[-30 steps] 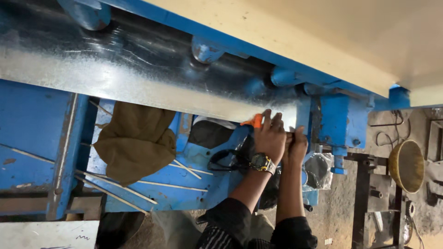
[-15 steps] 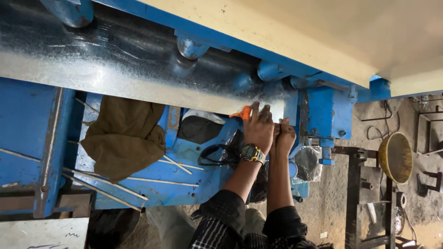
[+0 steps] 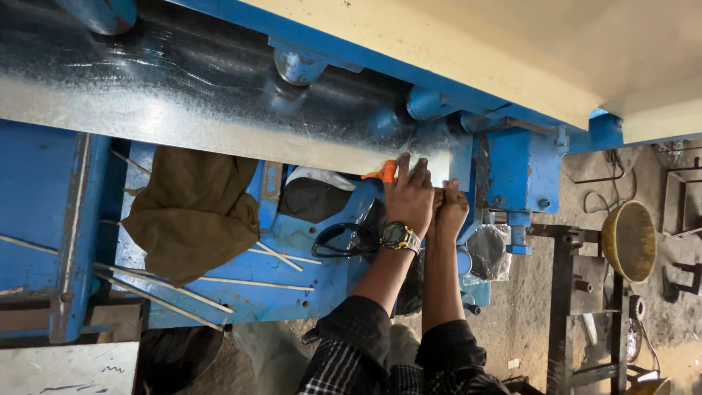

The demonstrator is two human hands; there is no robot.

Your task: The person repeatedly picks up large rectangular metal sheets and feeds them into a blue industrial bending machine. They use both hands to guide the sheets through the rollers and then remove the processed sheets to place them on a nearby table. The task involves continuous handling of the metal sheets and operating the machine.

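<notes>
The galvanised metal sheet point(image 3: 219, 110) sits a little lower and further right in the view than it did a moment ago, though the two hands have not left its near edge. It lies across the blue machine point(image 3: 523, 164), shiny and speckled, with bright glare along the edge closest to the person and darker reflections of the machine's round parts further in. The left hand point(image 3: 409, 196), wearing a wristwatch point(image 3: 398, 235), lies flat with fingers spread over the sheet's edge, as before. The right hand point(image 3: 450, 212) is pressed just beside it, fingers curled up at the same edge; whether it grips anything I cannot tell. An orange tool tip point(image 3: 384, 172) pokes out beside the left fingers. Below the sheet, on the blue bed, lie a crumpled brown cloth point(image 3: 191, 212), thin metal rods point(image 3: 161, 289) and dark goggles point(image 3: 344, 240). Off to the right, a yellowish bowl point(image 3: 627, 240) rests on a dark metal frame point(image 3: 567, 292).
</notes>
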